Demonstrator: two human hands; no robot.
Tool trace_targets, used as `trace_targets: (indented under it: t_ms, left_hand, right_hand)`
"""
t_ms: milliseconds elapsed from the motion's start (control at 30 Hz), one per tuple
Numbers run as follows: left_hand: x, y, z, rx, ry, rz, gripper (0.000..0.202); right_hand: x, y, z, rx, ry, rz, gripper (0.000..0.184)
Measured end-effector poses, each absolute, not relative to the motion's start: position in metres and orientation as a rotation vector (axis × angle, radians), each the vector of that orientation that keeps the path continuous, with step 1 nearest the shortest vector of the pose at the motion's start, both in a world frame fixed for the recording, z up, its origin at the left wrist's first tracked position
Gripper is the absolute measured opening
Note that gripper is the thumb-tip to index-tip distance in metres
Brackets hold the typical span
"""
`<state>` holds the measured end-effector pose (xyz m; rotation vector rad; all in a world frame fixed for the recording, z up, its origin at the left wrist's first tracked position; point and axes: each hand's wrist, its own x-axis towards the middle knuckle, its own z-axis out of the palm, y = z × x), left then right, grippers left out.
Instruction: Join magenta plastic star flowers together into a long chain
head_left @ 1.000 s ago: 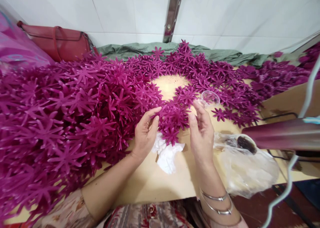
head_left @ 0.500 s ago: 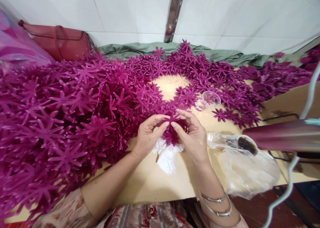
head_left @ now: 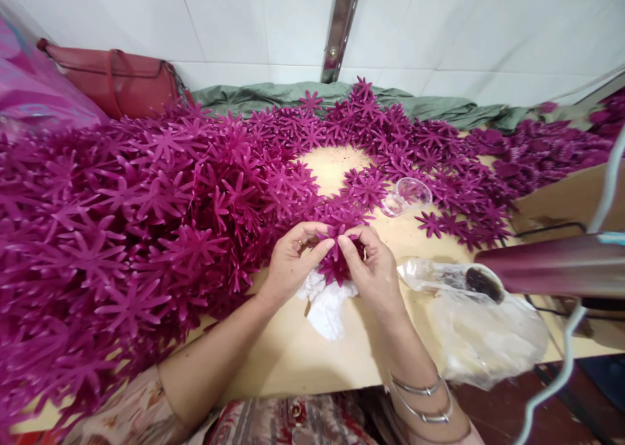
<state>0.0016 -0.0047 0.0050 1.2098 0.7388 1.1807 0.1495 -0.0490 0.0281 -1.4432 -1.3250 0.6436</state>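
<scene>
Both hands meet at the middle of the table, pinching a magenta artificial flower (head_left: 336,253) with long narrow petals. My left hand (head_left: 293,259) grips its left side between thumb and fingers. On the other side, my right hand (head_left: 374,263) pinches a petal with thumb and forefinger. Part of the flower is hidden behind the fingers. Just below it lies a crumpled white cloth or tissue (head_left: 329,308). A large heap of similar magenta flowers (head_left: 131,191) covers the left of the table and reaches close to my left hand.
A clear plastic cup (head_left: 410,194) lies beyond my right hand. To the right are a clear plastic bag (head_left: 488,341) with something dark at its mouth, a purple cylinder (head_left: 551,263) and a pale cable (head_left: 569,341). A red handbag (head_left: 112,80) stands by the wall.
My right fingers have drawn in and curled down closer to the thumb on the flower. My left hand has barely shifted and keeps its pinch.
</scene>
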Motion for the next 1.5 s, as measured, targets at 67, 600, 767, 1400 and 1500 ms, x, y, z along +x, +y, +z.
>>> trace_targets:
  t_ms: [67, 600, 767, 1400, 1500]
  left_hand:
    - [0.002, -0.005, 0.006, 1.230, 0.728, 1.159, 0.020]
    - [0.002, -0.005, 0.006, 1.158, 0.683, 1.114, 0.029]
    - [0.002, -0.004, 0.006, 1.136, 0.675, 1.092, 0.031]
    - [0.003, 0.000, 0.009, 1.031, 0.724, 1.099, 0.037]
    - [0.004, 0.002, 0.008, 1.003, 0.732, 1.128, 0.039]
  right_hand:
    - [0.149, -0.049, 0.030, -1.452, -1.359, 0.599, 0.016]
    - [0.148, -0.047, 0.035, -1.317, -1.359, 0.460, 0.011]
    - [0.149, -0.046, 0.035, -1.331, -1.407, 0.441, 0.004]
    - [0.157, -0.043, 0.029, -1.375, -0.951, 0.298, 0.010]
    - [0.160, -0.041, 0.024, -1.371, -0.906, 0.299, 0.017]
